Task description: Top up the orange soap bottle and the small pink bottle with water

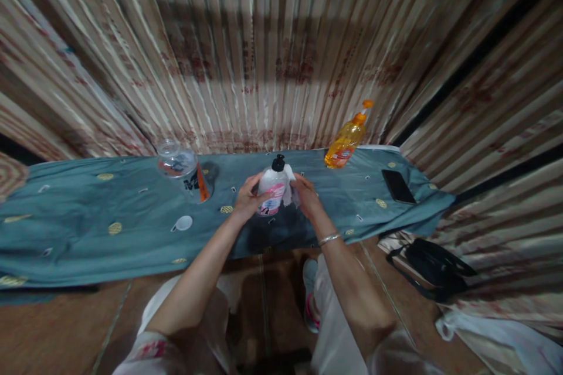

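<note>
A white pump bottle point(272, 190) with a pink label and a black pump top stands upright in front of me, over the middle of the cloth-covered table. My left hand point(250, 198) is wrapped round its left side, the thumb across the label. A crumpled white tissue point(289, 187) lies against the bottle's right side. My right hand point(307, 192) has its fingers closed on that tissue and presses it to the bottle. Whether the bottle's base touches the table I cannot tell.
On the blue-green cloth point(132, 234) stand a clear plastic jar point(178, 164) and, to the right, a bottle of orange liquid point(345, 143). A white round lid point(183, 222) and a black phone point(398, 186) lie there too. A black bag point(433, 263) rests at lower right; curtains hang behind.
</note>
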Demonstrator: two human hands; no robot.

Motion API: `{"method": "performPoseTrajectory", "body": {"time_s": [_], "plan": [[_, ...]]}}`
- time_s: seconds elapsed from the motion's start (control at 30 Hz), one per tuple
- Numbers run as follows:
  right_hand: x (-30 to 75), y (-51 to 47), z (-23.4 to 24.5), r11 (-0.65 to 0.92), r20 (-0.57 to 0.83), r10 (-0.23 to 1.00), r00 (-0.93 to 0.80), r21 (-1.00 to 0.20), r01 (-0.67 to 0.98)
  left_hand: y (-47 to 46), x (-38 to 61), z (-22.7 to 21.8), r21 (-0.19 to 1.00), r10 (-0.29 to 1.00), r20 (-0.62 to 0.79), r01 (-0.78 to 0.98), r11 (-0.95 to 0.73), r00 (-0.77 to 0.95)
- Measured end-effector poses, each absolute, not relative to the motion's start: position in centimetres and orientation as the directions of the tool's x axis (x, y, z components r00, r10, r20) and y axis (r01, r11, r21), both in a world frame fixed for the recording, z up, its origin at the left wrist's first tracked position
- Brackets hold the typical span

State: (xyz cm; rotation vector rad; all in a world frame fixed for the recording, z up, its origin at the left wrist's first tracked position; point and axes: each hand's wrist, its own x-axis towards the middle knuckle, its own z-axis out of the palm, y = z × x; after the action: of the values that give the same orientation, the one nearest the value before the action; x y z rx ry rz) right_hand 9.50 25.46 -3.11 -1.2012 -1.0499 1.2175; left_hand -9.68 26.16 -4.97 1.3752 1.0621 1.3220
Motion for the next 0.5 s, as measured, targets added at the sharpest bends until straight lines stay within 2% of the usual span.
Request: {"method": "performPoseTrajectory", "body": {"time_s": [0.13,0.27,0.33,0.43,0.5], "plan": [[9.6,23.3,-2.8,0.082,0.077,0.991,0.107,-0.996,-0.044,26.1,-11.2,-4.8,0.977,0.977,0.208,0.043,-0.211,0.055],[9.1,23.7,-1.1,0.248,0.247,0.969,-0.022,-0.964,0.094,25.4,-11.3,-5.2,0.974,0.975,0.213,0.061,-0.217,0.065],[8.9,25.2,-0.4,0.230,0.219,0.969,-0.117,-0.969,0.093,24.9,-10.8,-5.5,0.968,0.971,0.233,0.086,-0.237,0.053],[8.4,27.9,-0.5,0.082,0.063,0.964,-0.259,-0.995,0.061,24.2,-10.0,-5.9,0.953,0.965,0.264,0.154,-0.261,0.000],[8.1,29.3,-1.3,0.021,-0.010,0.950,-0.312,-0.995,0.095,24.0,-9.6,-6.1,0.951,0.964,0.262,0.176,-0.252,-0.035]]}}
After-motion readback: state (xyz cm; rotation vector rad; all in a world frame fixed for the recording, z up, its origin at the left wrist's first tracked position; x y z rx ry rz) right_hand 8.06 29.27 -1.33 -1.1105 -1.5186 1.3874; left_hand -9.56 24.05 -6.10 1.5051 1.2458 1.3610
